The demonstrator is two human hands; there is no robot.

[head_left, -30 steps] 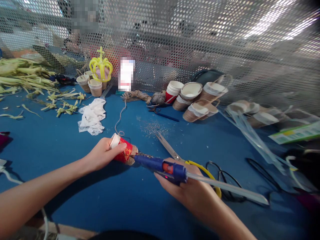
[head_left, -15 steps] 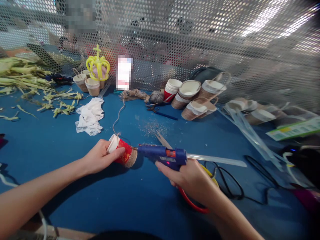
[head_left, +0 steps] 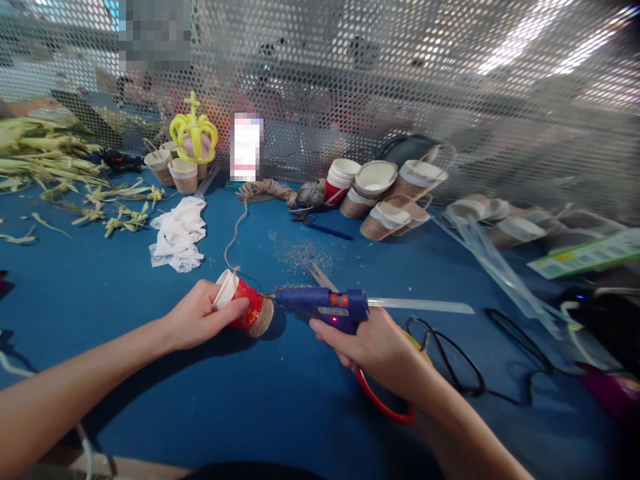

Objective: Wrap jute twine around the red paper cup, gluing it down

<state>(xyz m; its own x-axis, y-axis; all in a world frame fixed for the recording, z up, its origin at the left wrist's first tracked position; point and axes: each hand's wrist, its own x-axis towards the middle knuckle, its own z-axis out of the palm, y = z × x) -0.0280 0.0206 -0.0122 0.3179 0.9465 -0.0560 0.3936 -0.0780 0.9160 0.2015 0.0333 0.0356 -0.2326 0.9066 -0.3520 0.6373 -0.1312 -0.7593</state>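
My left hand is closed around a red paper cup with a white inside, tilted on its side above the table. Twine is wound round the cup's base end, and a loose strand runs from its rim to a hank of twine at the back. In my right hand is a blue hot glue gun, its red light on and a clear glue stick sticking out behind. The gun's nozzle meets the cup's side near the wound twine. Scissors with red and yellow handles lie partly hidden under my right hand.
Twine-wrapped cups stand at the back right, near loose glue sticks. A crumpled white cloth, a yellow crown-shaped piece and pale husks are on the left. A black cable curls at right. Perforated metal closes the back.
The glue stick's exposed end looks slightly shorter behind the gun. The view has shifted a little; both hands keep their hold, with the nozzle still at the cup.
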